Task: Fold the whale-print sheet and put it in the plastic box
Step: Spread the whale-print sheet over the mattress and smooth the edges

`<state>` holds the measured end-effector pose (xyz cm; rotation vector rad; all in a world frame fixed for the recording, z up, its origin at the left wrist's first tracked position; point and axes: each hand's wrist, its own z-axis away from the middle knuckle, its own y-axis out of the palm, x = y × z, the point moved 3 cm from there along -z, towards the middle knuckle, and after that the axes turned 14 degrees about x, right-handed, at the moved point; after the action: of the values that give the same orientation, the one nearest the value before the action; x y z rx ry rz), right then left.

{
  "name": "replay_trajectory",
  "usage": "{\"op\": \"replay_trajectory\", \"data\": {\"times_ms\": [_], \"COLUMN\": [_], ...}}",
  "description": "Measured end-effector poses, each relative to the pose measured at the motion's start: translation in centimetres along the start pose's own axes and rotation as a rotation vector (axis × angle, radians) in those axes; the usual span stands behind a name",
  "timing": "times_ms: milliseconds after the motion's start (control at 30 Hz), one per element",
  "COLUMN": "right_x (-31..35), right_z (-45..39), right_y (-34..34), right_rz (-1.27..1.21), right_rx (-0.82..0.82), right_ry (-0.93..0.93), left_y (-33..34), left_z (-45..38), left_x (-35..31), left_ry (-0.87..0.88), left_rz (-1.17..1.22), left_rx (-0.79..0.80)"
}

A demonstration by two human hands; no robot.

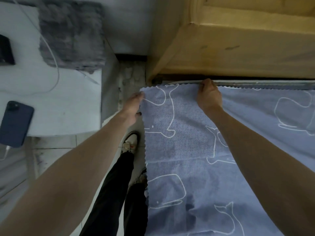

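blue sheet (187,159) with white whale outlines, navy phone (15,124)

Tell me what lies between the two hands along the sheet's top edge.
In the head view, only the whale-print sheet spans from the left hand to the right hand, its zigzag edge and a whale tail outline.

Setting: home interior, likely bedroom. Evidence: pale wooden furniture (247,48), grey fluffy rug (71,33), tiled floor (56,150), phone (15,124) charging on white counter (68,103).
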<state>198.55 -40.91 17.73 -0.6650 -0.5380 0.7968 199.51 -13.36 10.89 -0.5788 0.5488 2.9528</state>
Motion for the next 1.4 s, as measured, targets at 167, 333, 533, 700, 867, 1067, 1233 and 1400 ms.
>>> {"op": "replay_trajectory", "data": {"times_ms": [167,333,533,700,867,1067,1233,1400], "right_x": [0.1,-0.1,0.0,0.5,0.8,0.6,0.5,3.3], "right_z": [-0.1,0.2,0.8,0.0,-0.1,-0.4,-0.1,5.1], "right_y": [0.5,0.2,-0.4,-0.2,-0.3,-0.4,-0.2,2.9], "right_rz": [-0.004,-0.068,-0.08,-0.056,-0.099,-0.073,-0.061,-0.093], "right_rx": [-0.017,-0.089,-0.256,-0.216,-0.241,-0.231,-0.225,-0.376], "right_ry": [0.0,-0.013,0.014,0.056,0.141,0.145,0.141,-0.085], "left_y": [0.0,-0.2,-0.3,-0.4,-0.7,-0.6,-1.1,-1.6], "left_z": [-0.5,-0.2,1.1,1.4,1.0,-0.1,-1.0,-1.9], "left_x": [-0.1,-0.4,-1.0,-1.1,-1.1,-1.4,-1.6,-2.5], "left_ry": [0.052,0.113,0.258,0.25,0.258,0.319,0.358,0.38], "left_rz": [0.108,0.111,0.181,0.174,0.137,0.105,0.059,-0.002], "left_rx": [0.102,0.133,0.117,0.051,-0.079,-0.217,-0.234,-0.257]}}
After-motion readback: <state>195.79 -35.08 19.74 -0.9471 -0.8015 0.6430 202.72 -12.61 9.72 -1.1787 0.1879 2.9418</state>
